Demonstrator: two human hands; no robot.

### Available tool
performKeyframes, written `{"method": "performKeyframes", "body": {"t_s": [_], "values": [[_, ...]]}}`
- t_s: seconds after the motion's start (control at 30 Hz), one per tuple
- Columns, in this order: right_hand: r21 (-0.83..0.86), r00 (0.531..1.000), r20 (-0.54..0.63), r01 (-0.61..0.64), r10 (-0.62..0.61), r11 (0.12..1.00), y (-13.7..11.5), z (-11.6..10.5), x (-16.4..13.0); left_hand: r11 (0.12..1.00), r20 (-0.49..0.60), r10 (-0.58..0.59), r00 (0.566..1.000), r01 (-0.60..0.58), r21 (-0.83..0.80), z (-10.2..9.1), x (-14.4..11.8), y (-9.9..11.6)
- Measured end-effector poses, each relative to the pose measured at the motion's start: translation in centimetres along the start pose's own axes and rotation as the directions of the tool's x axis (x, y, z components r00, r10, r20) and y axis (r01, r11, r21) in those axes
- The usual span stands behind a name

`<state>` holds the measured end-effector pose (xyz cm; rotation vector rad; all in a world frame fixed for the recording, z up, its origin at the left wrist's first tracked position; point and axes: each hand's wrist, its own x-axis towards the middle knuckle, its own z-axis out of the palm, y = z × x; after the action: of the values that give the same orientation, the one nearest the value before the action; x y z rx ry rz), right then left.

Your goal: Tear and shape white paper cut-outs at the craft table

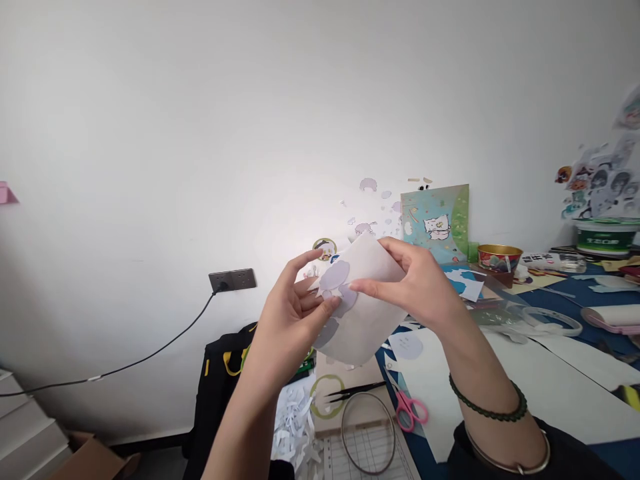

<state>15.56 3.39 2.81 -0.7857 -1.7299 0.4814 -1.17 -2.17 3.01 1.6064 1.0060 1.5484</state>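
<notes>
I have the left hand (290,327) and right hand (423,287) pinching the paper sheet (373,317): probably light, easily creased, best held by edges

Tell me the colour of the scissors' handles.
The scissors' handles are pink, clearest in the head view.

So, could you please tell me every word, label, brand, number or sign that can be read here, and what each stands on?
Nothing reads clearly enough to quote.
Green-and-white tub: white characters, too blurred to read surely.
White cylinder: dark characters, too small to read.
Rounded paper piece: faint marks, too small to read.
Held white sheet: no lettering visible.
</notes>
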Motion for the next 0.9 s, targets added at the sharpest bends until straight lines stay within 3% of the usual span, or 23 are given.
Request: {"method": "performKeyframes", "body": {"t_s": [0.23,0.5,0.77,0.9], "values": [[-0.085,1.000,0.018,-0.014,0.016,0.996,-0.3,0.1,-0.1,0.997,0.068,-0.033,0.997,0.029,0.070,-0.3,0.0,0.1],[-0.184,1.000,-0.012,-0.015,0.013,0.983,-1.1,-0.1,-0.3,0.993,-0.023,-0.118,0.993,0.118,0.027,-0.1,-0.1,0.7],[-0.297,0.996,-0.073,-0.070,0.050,0.952,-1.5,0.1,-0.7,0.998,0.090,-0.063,0.994,0.061,0.021,-0.5,0.0,0.1],[-0.348,0.986,-0.149,0.021,-0.078,0.937,-1.4,0.7,-0.6,0.999,0.096,-0.041,0.995,0.039,0.022,-0.5,0.1,0.0]]}}
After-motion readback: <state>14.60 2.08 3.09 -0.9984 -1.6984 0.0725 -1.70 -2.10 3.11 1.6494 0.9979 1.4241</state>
